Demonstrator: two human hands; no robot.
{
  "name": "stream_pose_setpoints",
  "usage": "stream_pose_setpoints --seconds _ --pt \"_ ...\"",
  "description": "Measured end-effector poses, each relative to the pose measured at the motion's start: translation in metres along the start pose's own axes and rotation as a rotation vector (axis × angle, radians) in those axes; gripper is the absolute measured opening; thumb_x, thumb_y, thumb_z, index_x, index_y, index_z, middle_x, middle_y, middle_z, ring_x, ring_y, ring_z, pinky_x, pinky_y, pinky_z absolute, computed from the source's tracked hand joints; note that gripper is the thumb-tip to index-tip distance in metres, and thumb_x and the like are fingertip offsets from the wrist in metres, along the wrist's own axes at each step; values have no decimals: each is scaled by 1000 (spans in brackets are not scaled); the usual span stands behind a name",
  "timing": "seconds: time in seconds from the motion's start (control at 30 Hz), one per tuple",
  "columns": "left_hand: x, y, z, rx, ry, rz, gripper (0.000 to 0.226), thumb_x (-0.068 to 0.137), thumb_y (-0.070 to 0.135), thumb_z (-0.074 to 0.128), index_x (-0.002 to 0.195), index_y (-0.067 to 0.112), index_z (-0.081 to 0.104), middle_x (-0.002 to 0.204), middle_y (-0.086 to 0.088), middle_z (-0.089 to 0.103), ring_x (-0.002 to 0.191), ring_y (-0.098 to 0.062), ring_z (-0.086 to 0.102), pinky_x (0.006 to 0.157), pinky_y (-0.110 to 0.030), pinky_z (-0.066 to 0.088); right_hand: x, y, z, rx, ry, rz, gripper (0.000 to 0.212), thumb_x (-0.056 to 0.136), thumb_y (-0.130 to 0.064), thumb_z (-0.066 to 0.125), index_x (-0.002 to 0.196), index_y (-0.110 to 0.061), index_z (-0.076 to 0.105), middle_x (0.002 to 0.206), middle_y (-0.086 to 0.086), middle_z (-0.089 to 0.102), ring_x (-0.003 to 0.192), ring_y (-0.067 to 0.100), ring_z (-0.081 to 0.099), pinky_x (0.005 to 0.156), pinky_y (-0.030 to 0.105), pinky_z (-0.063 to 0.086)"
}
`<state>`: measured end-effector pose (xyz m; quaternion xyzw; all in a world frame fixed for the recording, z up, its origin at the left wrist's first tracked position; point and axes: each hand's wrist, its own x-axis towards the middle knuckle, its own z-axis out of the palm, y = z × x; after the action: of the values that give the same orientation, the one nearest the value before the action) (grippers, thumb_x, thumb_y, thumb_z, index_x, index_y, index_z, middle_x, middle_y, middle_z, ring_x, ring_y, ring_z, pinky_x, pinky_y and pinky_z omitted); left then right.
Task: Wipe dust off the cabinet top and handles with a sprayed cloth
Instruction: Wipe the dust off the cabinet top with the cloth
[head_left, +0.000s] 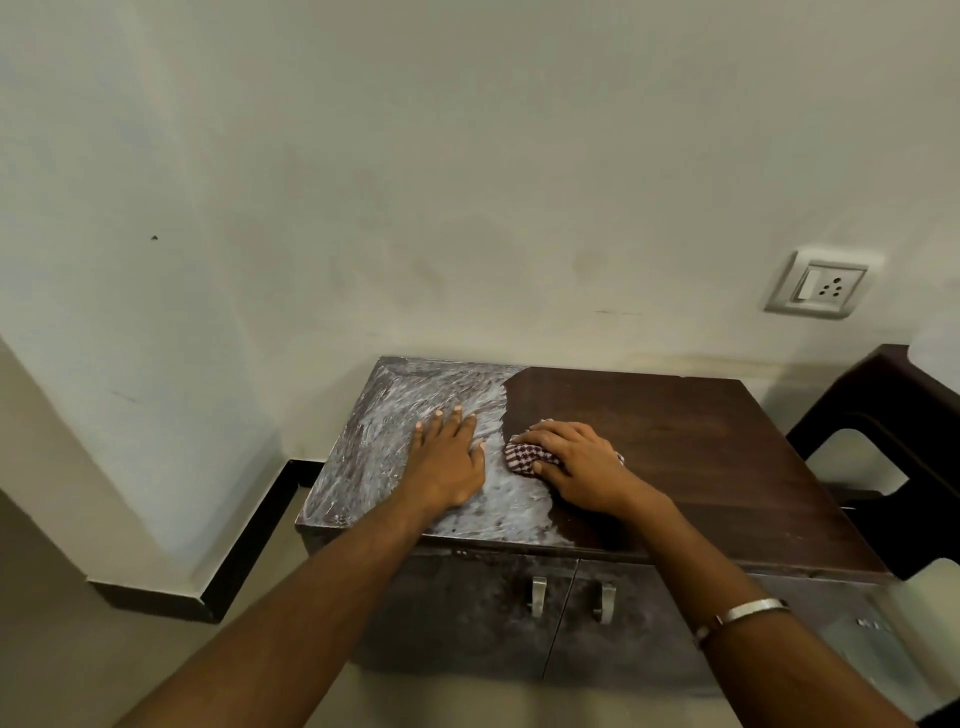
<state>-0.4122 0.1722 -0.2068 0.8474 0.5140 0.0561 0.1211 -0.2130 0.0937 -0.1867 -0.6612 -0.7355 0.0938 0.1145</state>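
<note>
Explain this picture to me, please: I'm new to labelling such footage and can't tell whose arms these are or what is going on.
There is no machine here. The single picture comes from a camera on a person's head, looking down at their own arms. The left hand lies flat on the dusty grey part of the cabinet top. The right hand presses a checked cloth at the edge of the dust; the top to its right is dark and clean. Two metal handles sit on the doors below.
</note>
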Motion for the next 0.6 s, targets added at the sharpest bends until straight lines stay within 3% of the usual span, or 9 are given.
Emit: stream_pose_setpoints --seconds 0.6 --pt "-19 1 2 4 -12 -8 59 103 44 17 156 22 3 164 -3 -3 150 -25 -8 121 -47 -3 -16 -21 13 -16 75 -29 40 98 -44 42 138 -45 39 148 -16 35 137 16 27 111 43 27"
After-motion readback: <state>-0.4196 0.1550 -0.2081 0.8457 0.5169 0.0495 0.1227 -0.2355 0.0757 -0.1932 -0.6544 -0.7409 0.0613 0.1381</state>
